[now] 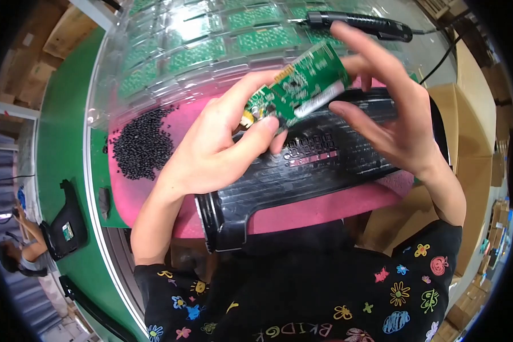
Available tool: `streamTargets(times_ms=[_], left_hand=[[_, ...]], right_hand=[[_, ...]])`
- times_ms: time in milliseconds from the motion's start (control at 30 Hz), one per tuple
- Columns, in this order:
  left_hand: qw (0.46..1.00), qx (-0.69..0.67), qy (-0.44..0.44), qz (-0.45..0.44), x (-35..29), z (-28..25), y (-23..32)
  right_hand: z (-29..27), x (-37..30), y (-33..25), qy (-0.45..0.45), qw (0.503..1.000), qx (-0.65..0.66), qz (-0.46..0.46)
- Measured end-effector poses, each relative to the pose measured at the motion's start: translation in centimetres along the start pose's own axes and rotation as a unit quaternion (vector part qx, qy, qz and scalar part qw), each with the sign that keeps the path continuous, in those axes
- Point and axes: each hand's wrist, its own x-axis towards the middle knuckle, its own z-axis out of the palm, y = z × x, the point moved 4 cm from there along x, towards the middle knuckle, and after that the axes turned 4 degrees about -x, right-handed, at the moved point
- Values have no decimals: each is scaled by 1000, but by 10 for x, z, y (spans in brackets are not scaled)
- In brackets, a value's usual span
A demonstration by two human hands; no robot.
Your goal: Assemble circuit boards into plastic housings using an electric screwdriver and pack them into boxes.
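Observation:
My left hand (225,139) grips a green circuit board (310,77) at its lower left end, thumb on the near side and fingers behind. The board is held tilted in the air, with gold edge contacts and a white label strip on it. Close to its right end is my right hand (390,102), fingers apart and slightly blurred, holding nothing. Under both hands lies a long black plastic housing (319,182) with a slotted vent, resting on a pink mat (308,216).
A heap of small black screws (142,145) lies on the mat's left. Behind it are clear plastic trays (171,62) of green boards, with a black electric screwdriver (359,24) on top. A cardboard box (461,131) stands at right. Another person (25,251) works at far left.

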Motion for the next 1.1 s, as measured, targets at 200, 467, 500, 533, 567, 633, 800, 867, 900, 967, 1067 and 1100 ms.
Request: streamTargets(times_ms=[200,467,500,533,567,633,800,867,900,967,1067,1100], left_hand=[[999,-19,10,-26,10,13,-16],[991,123,45,-7,19,2,-30],[984,173,26,-14,18,3,-31],[976,217,-1,2,17,3,-31],[965,260,-27,18,16,4,-32],[960,278,-33,8,14,9,-37],[915,397,-65,-28,17,6,-40],[906,416,-77,-18,20,2,-38],[908,412,-78,-22,20,9,-39],[909,407,-77,-35,20,21,-43],[905,414,-87,-33,25,23,-41],[905,414,-89,-32,26,24,-41]], right_hand=[[1,-30,12,-31,999,10,24],[14,-61,49,-5,974,125,189],[18,-64,51,-27,966,162,201],[21,-64,53,-57,971,139,185],[25,-64,55,-88,975,116,168],[33,-72,58,-114,975,106,161],[48,-70,59,-125,978,81,148],[48,-67,61,-119,979,82,144],[46,-72,62,-121,979,85,142],[41,-83,64,-126,978,89,142],[38,-85,66,-118,978,87,145],[37,-85,66,-118,978,86,146]])
